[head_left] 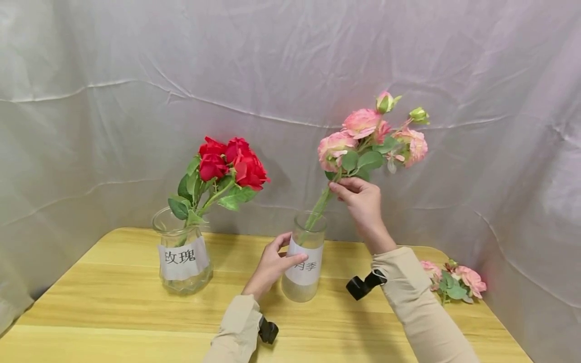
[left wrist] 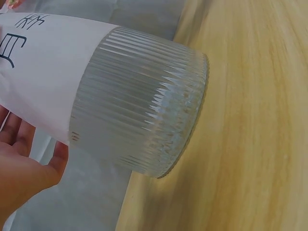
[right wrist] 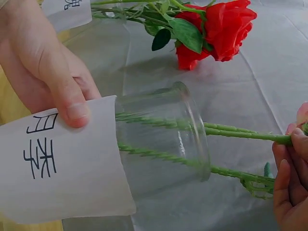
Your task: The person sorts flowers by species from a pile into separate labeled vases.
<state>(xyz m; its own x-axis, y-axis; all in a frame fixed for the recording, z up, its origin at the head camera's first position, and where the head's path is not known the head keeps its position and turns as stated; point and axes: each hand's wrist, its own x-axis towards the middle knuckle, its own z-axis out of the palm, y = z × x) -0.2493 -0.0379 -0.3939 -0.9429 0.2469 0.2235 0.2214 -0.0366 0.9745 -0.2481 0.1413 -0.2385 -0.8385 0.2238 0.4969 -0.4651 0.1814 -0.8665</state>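
Note:
In the head view my left hand (head_left: 270,264) grips a ribbed clear glass vase (head_left: 300,292) standing on the table, its thumb over the white paper label. The label (right wrist: 72,163) carries two black characters. My right hand (head_left: 365,206) is above and to the right, pinching the green stems of pink flowers (head_left: 360,123) just below their leaves. Through the vase's mouth the stems (right wrist: 163,122) reach down inside the glass, leaning right. Their lower ends are hidden behind the label. The left wrist view shows the vase's ribbed base (left wrist: 163,106) close up.
Left of the hands, a wider glass vase (head_left: 186,285) with another labelled paper holds red roses (head_left: 233,161). More pink flowers (head_left: 469,280) lie at the table's right edge. A grey cloth (head_left: 290,65) hangs behind the wooden table (head_left: 113,312).

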